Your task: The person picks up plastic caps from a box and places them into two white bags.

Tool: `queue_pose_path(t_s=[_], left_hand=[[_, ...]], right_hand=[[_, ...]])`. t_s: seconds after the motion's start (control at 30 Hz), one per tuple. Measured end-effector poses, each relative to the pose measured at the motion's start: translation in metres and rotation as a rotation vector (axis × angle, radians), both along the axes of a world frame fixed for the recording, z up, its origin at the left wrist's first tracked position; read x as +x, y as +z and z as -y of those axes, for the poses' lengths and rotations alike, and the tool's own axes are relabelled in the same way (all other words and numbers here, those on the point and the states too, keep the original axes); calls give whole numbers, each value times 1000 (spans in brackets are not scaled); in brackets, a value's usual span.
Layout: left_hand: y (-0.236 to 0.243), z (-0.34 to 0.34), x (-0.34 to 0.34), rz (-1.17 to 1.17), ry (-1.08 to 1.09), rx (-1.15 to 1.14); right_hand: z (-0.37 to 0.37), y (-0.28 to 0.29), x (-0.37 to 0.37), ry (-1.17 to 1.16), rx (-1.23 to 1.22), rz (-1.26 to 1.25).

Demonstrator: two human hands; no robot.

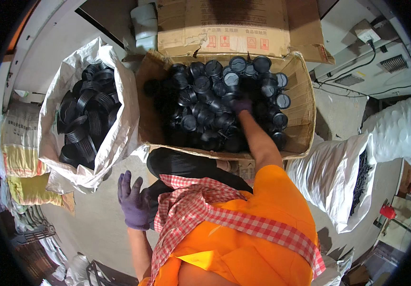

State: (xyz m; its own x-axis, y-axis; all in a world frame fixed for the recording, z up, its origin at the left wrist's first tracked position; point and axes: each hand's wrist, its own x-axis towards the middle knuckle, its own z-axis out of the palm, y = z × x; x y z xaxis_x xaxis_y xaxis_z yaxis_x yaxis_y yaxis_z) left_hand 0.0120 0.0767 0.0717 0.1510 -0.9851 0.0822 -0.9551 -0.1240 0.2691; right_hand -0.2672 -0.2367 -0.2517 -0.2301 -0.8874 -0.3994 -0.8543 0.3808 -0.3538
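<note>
My right arm reaches into a large cardboard box (303, 119) heaped with round black plastic lids (201, 85). The gloved right hand (241, 104) is among the lids, touching or very near one at its fingertips. Shadow and the dark lids hide its fingers, so its grip cannot be made out. My left hand (135, 200), in a purple glove, is raised in front of the white sack, left of my knees. Its fingers are spread and nothing is in them. That white woven sack (124, 95) stands left of the box, filled with nested stacks of black ribbed rings or lids (89, 109).
The box's flap (224, 28) stands up at the far side. At right are another white sack (327, 176) with dark pieces in its mouth and a bubble-wrap roll (396, 126). A cable (372, 57) runs along the right wall. Printed sacks (22, 138) stand at far left.
</note>
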Motion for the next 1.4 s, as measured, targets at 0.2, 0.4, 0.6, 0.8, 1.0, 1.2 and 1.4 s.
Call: queue_pose_path(t_s=[0.2, 0.4, 0.6, 0.8, 1.0, 1.2, 1.4], left_hand=[[-3, 23, -20, -27, -154, -11], [-14, 40, -37, -188, -270, 1], [-53, 50, -31, -1041, 45, -12], [-66, 59, -32, -1244, 260, -57], [-59, 24, -24, -1680, 285, 104], [-64, -10, 5, -1475, 300, 293], [-41, -15, -3, -629, 162, 167]], right_hand=[[-42, 101, 30, 42, -51, 421], [-60, 100, 34, 611, -678, 380], [-99, 158, 63, 202, -832, 724], [-162, 244, 90, 217, -688, 1101], [-183, 236, 104, 562, -641, 832], [-195, 268, 94, 1377, -568, 822], [-204, 254, 114, 1388, -463, 606]])
